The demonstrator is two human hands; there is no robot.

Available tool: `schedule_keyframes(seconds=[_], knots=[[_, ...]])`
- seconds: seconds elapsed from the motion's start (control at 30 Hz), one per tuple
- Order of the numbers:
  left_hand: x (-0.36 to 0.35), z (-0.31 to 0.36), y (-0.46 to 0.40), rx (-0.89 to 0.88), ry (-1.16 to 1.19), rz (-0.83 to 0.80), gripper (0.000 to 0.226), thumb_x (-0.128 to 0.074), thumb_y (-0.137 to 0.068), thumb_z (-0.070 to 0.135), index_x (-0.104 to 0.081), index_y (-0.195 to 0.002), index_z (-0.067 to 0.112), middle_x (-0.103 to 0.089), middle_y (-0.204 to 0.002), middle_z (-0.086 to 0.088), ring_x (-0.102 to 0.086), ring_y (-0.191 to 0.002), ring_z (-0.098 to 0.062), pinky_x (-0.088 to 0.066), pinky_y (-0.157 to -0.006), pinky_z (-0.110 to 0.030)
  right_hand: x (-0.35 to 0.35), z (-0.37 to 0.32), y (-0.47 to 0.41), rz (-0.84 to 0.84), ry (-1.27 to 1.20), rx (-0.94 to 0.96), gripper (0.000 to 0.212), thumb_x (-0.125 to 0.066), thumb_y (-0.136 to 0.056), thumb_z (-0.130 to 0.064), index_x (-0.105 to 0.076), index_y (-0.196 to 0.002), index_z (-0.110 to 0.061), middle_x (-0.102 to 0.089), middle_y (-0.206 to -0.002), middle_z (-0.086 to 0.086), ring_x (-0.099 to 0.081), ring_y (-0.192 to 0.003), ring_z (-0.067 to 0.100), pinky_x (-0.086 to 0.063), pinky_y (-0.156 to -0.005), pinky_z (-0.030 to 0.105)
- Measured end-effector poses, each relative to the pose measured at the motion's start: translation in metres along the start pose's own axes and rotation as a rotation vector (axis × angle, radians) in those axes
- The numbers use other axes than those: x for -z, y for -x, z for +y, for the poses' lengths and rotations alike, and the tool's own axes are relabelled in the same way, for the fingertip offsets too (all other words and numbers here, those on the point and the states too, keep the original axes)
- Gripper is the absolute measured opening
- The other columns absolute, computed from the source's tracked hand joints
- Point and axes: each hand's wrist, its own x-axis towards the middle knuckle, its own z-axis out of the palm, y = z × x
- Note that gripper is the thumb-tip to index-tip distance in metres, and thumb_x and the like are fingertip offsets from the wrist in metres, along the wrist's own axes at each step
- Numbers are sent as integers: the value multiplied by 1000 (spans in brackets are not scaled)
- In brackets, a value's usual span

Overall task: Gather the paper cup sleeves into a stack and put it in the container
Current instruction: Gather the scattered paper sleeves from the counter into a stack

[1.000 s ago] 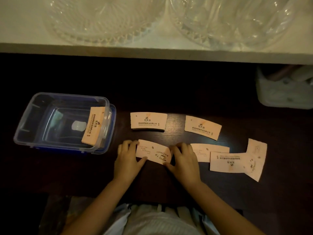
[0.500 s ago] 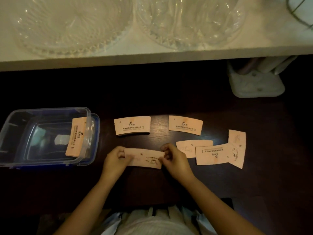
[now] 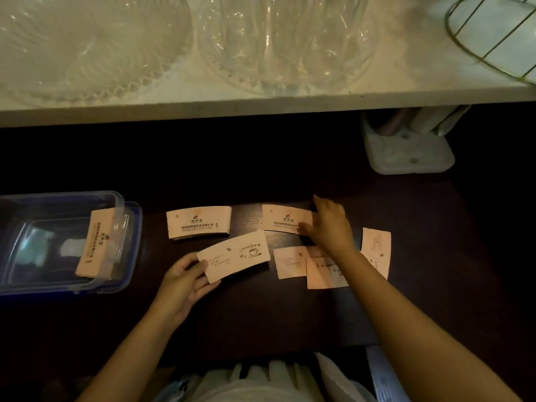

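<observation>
My left hand (image 3: pixel 185 281) grips one end of a pale paper cup sleeve with a coffee-cup print (image 3: pixel 235 255), lifted and tilted above the dark table. My right hand (image 3: pixel 329 224) lies flat on the right end of another sleeve (image 3: pixel 285 219) at the back. A small pile of sleeves (image 3: pixel 200 221) lies to its left. Three more sleeves lie on the right: one (image 3: pixel 290 261), one overlapping it (image 3: pixel 326 272), and an upright one (image 3: pixel 377 248). A clear plastic container (image 3: pixel 58 204) stands at the left with a sleeve stack (image 3: pixel 97 242) leaning inside its right wall.
A white shelf edge (image 3: pixel 261 108) overhangs the back, carrying two cut-glass bowls (image 3: pixel 87 44) and a wire basket (image 3: pixel 493 33). A pale holder (image 3: pixel 409 152) stands at the back right under the shelf. The container's blue-rimmed lid (image 3: pixel 135 227) sits beneath it.
My right hand let go of the coffee-print sleeve and moved back and right onto the rear sleeve. My left hand lifted the coffee-print sleeve and tilted it.
</observation>
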Motion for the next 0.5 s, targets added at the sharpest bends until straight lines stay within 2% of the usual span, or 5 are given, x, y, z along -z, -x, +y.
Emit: schedule_keyframes(seconds=[0.1,0.27,0.33,0.4,0.5], knots=[[-1,-2,1,-9,22,56,16,-46,-91,7,-59,-96,13,-67,-99,-12,-64,-91,-23,-51,-73,-35,-12,0,-6,33,169,31,55,-68,-78,-38,-49,-122,-11,-47,-129,16,-40,-116,34,-39,-90,44],[-3,-2,1,-19,21,80,15,-47,-90,9,-59,-98,14,-67,-101,-12,-64,-93,-24,-51,-73,-35,-15,9,1,71,68,-23,50,-75,-71,-38,-53,-103,-6,-53,-112,16,-44,-106,32,-42,-83,41],[-8,-3,-1,-20,27,80,15,-47,-90,8,-59,-97,14,-67,-101,-12,-64,-92,-24,-51,-73,-35,-10,12,3,58,-73,-60,47,-76,-72,-29,-49,-105,-8,-56,-112,16,-49,-105,31,-47,-79,40],[-12,-3,-2,-13,26,82,15,-47,-90,8,-58,-98,13,-67,-101,-12,-65,-91,-23,-51,-72,-35,0,11,7,53,-363,-116,47,-71,-78,-12,-42,-115,-13,-60,-108,14,-59,-99,29,-52,-68,32],[-16,-2,-3,-10,21,91,15,-48,-90,9,-59,-99,14,-68,-100,-11,-66,-91,-22,-52,-70,-34,24,7,16,153,-711,-147,61,-65,-79,2,-34,-124,-26,-60,-91,5,-63,-83,18,-53,-57,21]])
